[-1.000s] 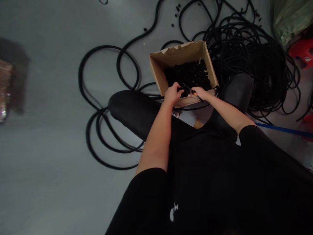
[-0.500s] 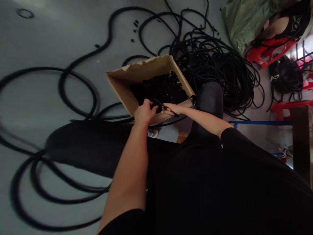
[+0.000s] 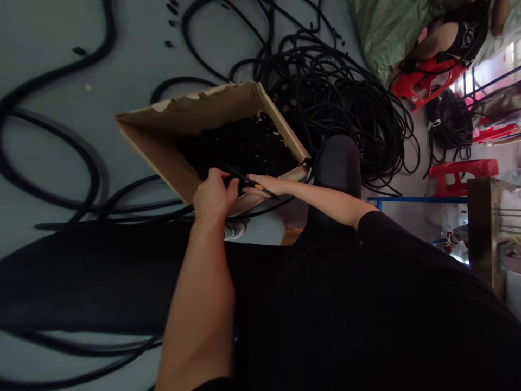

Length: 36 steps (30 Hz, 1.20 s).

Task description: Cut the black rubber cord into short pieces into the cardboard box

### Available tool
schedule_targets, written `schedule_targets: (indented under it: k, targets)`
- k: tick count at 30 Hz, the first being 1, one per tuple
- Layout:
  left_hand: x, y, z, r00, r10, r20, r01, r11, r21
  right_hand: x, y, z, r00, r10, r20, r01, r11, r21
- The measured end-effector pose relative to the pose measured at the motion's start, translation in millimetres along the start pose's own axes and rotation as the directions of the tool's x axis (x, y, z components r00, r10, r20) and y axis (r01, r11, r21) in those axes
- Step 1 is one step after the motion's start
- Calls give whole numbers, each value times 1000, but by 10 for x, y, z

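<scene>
A cardboard box (image 3: 191, 108) stands open in front of me, its bottom covered with small black pieces (image 3: 244, 146). Over its near edge, my left hand (image 3: 214, 195) is closed, thumb and fingers pinching a short black piece (image 3: 231, 179) that looks like hose. My right hand (image 3: 264, 184) lies close beside it, wrapped round a scissors-like tool (image 3: 259, 187) with black and orange handles. The tool's dark front end reaches toward the left fingertips. Exactly where it meets the black piece is hard to make out.
A tangled heap of black hose (image 3: 345, 103) lies behind and right of the box. Thick black loops (image 3: 93, 174) cover the floor at left. Red stools (image 3: 464, 174) and a metal-edged table (image 3: 480, 228) stand at right. Another person's arm (image 3: 437, 41) shows near green sheeting (image 3: 378, 38).
The view has shifted, so the box and both hands appear farther left and a bit larger. Both hands keep the same hold, close together at the box's near edge.
</scene>
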<state>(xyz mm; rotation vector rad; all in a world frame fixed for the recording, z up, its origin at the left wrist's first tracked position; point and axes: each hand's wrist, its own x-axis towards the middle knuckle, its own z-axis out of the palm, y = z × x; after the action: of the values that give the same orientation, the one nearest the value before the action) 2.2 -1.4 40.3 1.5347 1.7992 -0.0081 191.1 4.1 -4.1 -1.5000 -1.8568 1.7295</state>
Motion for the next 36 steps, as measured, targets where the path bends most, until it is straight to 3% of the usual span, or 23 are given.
schedule_targets:
  k: [8, 12, 15, 19, 24, 28, 31, 36]
  targets:
    - [-52, -84, -61, 995, -27, -91, 19, 996, -86, 15, -177, -171, 999, -4, -41, -3, 986, -164]
    - [-67, -165, -35, 992, -27, -120, 11, 992, -127, -1, -123, -178, 995, -44, 89, 56, 990, -132]
    - [-47, -235, 33, 996, 24, -84, -37, 987, -157, 24, -33, -163, 981, -76, 180, 90, 993, -74]
    - [58, -377, 86, 989, 143, -42, -149, 961, -232, 98, 16, -225, 983, -114, 147, 133, 983, -129]
    - [276, -556, -54, 973, 232, -6, -228, 950, -211, 114, -9, -371, 979, -141, 147, 168, 967, -192]
    - [367, -600, -106, 954, 299, 32, -277, 915, -294, 40, 7, -413, 977, -114, 180, 141, 978, -150]
    - [376, -576, -76, 929, 358, 90, -297, 870, -393, -26, 6, -420, 957, -101, 271, 120, 991, -55]
    - [373, -528, -101, 882, 421, 211, -228, 774, -590, -79, -76, -495, 925, -211, 315, 228, 973, -19]
